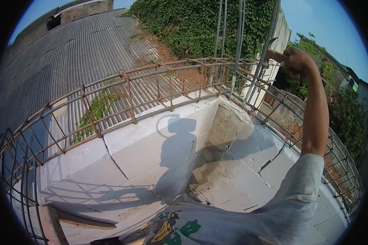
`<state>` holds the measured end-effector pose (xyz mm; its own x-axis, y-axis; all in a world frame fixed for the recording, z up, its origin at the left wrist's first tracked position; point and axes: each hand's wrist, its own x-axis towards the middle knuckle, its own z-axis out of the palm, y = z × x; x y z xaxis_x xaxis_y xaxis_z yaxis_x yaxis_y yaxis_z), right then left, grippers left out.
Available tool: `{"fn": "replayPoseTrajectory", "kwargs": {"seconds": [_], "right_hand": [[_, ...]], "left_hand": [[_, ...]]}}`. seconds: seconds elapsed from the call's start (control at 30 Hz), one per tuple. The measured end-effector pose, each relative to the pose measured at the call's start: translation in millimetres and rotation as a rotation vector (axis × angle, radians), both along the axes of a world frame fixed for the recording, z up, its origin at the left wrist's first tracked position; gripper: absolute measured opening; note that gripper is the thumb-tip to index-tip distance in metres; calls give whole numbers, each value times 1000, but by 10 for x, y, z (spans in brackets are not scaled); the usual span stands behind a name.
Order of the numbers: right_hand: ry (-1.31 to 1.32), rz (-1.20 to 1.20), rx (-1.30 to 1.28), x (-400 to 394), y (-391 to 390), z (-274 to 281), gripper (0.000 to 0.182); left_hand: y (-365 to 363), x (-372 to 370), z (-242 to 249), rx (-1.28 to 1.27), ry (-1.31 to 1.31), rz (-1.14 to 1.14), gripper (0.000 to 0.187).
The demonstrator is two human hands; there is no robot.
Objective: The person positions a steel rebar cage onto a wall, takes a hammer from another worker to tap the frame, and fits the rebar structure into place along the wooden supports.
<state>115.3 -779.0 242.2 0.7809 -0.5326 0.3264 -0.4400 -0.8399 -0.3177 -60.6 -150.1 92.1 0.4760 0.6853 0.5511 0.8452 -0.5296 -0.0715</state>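
Note:
My right hand (299, 62) is raised at the upper right, fingers wrapped round the wooden handle of a claw hammer (277, 56). The hammer's dark head overlaps one of the upright rebar rods (262, 53) that rise from the wall corner. Below it, a horizontal rebar cage (171, 73) with tied stirrups runs along the wall top and bends round the corner. My left hand is out of view.
Pale block walls (159, 143) meet at a corner patched with rough mortar (218, 130). Beyond lies a corrugated roof (98, 41), with an ivy-covered wall (184, 28) behind. A wooden board (53, 224) stands at lower left. My shadow falls across the blocks.

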Motion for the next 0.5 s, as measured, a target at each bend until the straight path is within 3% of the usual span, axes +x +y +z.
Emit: {"fn": "replayPoseTrajectory", "kwargs": {"seconds": [0.03, 0.17, 0.27, 0.33, 0.4, 0.5], "right_hand": [[97, 44, 80, 139, -3, 0, 19], [446, -11, -38, 732, -22, -7, 15], [622, -103, -231, 902, 92, 14, 18], [724, -168, -196, 960, -26, -84, 24], [610, -112, -646, 930, -45, -317, 31], [585, 51, -827, 1050, -103, -597, 30]], "left_hand": [[-18, 0, -13, 8, 5, 16, 69], [-76, -35, 7, 61, 51, 81, 69], [-70, -80, 8, 81, 58, 110, 69], [-42, -132, -11, 78, 40, 144, 69], [-39, -164, -25, 78, 27, 163, 69], [-40, -213, -37, 90, 8, 187, 70]]}}
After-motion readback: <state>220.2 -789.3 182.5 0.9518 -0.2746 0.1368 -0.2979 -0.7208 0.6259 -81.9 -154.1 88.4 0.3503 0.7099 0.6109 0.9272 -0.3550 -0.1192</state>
